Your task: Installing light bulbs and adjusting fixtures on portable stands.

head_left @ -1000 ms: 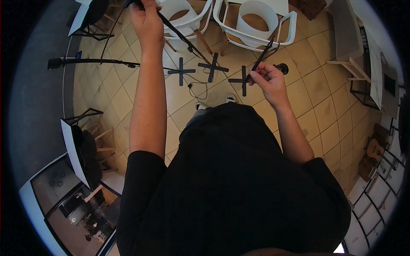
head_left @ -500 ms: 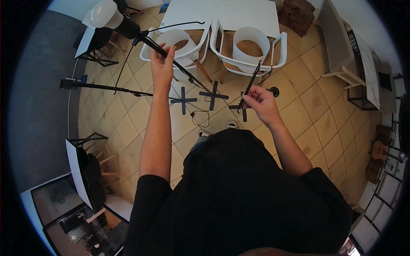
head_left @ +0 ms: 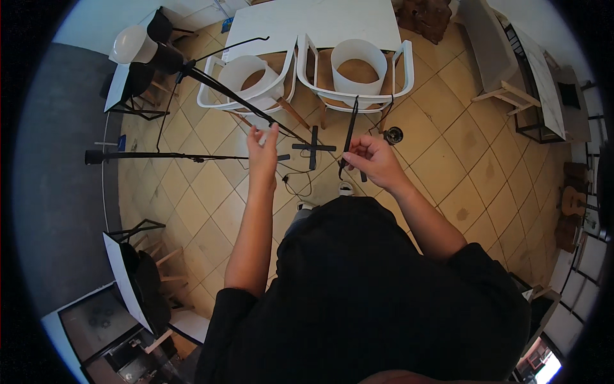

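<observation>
Two white plastic chairs stand side by side at twelve o'clock, tucked against a white rectangular table; the left white chair and the right white chair each show only a bare brown seat inside the curved white backrest, nothing resting on either. The person's right hand sits at about one o'clock from the picture's centre, its fingers curled and pinching the lower end of a thin black rod that runs up toward the right chair. The left hand, at about eleven o'clock, is raised with fingers loosely spread and slightly bent, its tips just beside a long black metal stand leg that slants up toward a white dome-shaped lamp head at ten o'clock; whether the fingertips touch the leg cannot be told. Between the hands, on the beige tiled floor, lie black tape crosses and a thin black cable. Compared with half a second ago, the left hand has drawn back from the leg and opened, while the right hand keeps its pinch on the rod, and the head has tipped so the table shows more fully.
</observation>
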Available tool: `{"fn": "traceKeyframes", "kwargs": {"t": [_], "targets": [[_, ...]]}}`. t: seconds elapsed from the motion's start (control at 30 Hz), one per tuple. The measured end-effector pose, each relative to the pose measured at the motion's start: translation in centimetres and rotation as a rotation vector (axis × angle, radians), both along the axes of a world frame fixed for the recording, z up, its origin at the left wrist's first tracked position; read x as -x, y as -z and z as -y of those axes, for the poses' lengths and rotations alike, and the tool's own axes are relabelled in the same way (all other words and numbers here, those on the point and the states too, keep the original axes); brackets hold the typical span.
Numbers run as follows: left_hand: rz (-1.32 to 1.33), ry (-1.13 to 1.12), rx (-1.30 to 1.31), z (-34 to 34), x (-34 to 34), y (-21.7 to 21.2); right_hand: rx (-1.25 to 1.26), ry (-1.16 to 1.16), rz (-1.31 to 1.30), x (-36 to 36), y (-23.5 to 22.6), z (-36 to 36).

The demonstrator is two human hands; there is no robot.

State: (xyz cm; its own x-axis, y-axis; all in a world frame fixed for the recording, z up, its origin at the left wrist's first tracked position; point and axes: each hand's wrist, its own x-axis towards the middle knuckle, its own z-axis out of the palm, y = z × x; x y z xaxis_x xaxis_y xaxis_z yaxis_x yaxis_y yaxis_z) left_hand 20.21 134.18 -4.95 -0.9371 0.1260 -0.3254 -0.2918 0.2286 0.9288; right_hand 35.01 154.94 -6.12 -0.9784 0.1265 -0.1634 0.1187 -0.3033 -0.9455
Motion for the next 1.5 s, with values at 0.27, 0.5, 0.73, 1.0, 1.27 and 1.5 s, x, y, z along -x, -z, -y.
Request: {"fn": "traceKeyframes", "kwargs": {"t": [0.27, 0.5, 0.73, 1.0, 1.27, 1.5], "targets": [[-0.06, 0.511, -0.324, -4.1, -4.9, -2.8, -0.176, -0.143, 0.102, 0.1, 0.2, 1.2], [0.039, 0.457, -0.269, -4.4, -3.6, -2.7, -0.117, -0.177, 0.08, 0.5, -0.1, 1.3], [0.089, 0.325, -0.352, -4.2, -3.2, -3.4, -0.075, -0.157, 0.13, 1.0, -0.4, 0.5], [0.065, 0.174, -0.366, -3.6, -1.5, -4.1, 0.174, -0.182, 0.15, 2.4, -1.0, -0.3], [0.035, -0.035, -0.476, -1.4, 0.6, -4.0, 0.203, -0.108, 0.13, 3.2, -0.7, 0.1], [-0.011, 0.029, -0.37, -0.8, -1.1, -3.7, -0.08, -0.009, 0.052, 3.0, -1.3, 0.3]]}}
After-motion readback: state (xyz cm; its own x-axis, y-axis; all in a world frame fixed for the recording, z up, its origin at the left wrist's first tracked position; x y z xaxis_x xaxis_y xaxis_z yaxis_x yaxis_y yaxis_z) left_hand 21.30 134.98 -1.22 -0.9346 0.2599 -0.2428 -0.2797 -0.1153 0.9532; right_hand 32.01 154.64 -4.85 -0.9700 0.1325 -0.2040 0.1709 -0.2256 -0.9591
